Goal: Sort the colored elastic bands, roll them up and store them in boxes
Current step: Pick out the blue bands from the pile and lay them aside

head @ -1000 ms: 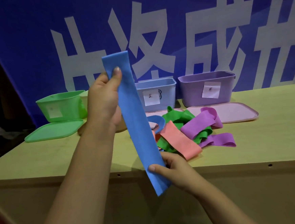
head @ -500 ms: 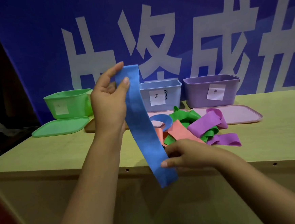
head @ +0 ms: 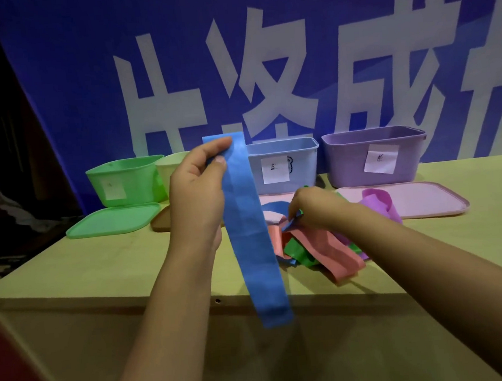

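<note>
Head view shows us that the grip on the long blue band (head: 248, 229) has changed: half a second ago our right hand (head: 311, 208) pinched the band's lower end near the desk edge, and a second ago both hands held it stretched between them. Now the right hand has let go and moved up and away to the pile of bands (head: 317, 245) on the desk (head: 100, 271), so the blue band hangs loose from our left hand (head: 198, 200) alone, its free end dangling below the desk's front edge.

We read this as sorting going on before any rolling starts: one blue band is collected, and the right hand appears to be going for a second blue piece (head: 288, 224) in the heap, so the blues can be gathered together.

The left fingers (head: 217, 146) are curled around the top of the long band, with the thumb pressing on its front face and the other fingers over the upper edge, which sticks up just above them. The right fingers are bent down into the pile and seem to pinch the small blue piece where it lies against a salmon band (head: 330, 256); we cannot tell how firmly they have it.

The blue box (head: 284, 165) stands open at the back, just behind the pile, between a pale box (head: 171, 166) and the purple box (head: 373, 156), with the green box (head: 126, 182) furthest left. No band is rolled or stored that we can see.
</note>
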